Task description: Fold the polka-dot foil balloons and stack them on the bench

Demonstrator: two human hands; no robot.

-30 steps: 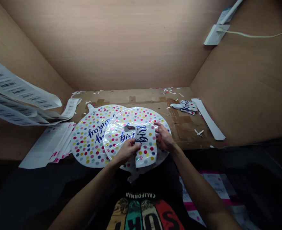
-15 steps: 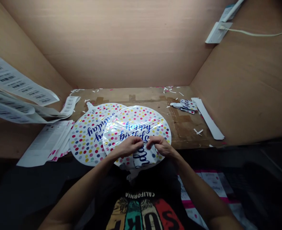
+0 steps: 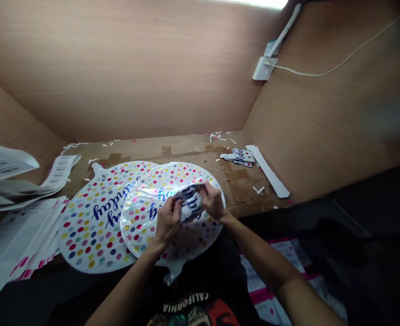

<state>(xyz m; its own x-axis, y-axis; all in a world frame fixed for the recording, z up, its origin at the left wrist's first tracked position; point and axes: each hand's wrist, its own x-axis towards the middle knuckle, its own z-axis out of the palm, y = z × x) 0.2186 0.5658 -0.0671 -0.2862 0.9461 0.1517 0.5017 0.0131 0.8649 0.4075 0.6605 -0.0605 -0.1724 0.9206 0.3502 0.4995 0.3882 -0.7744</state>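
Note:
My left hand (image 3: pixel 168 221) and my right hand (image 3: pixel 212 201) both pinch a crumpled, folded piece of foil balloon (image 3: pixel 189 203) with blue script and coloured dots. It looks joined to the clear-backed round foil balloon (image 3: pixel 166 179) beneath, though my hands hide the join. That balloon, printed "happy birthday", lies over a second dotted round foil balloon (image 3: pixel 88 226), and its neck points down toward me.
Sheets of barcode labels (image 3: pixel 3 163) and a paper stack (image 3: pixel 20 240) lie at the left. A small folded balloon piece (image 3: pixel 240 156) and a white strip (image 3: pixel 268 172) are at the right. Paper scraps dot the taped wooden bench (image 3: pixel 186 145). Printed sheets (image 3: pixel 271 280) lie below it.
The foil piece is now folded tighter and has moved up onto the balloon's middle, covering the print less. The view has swung, shifting the scene left.

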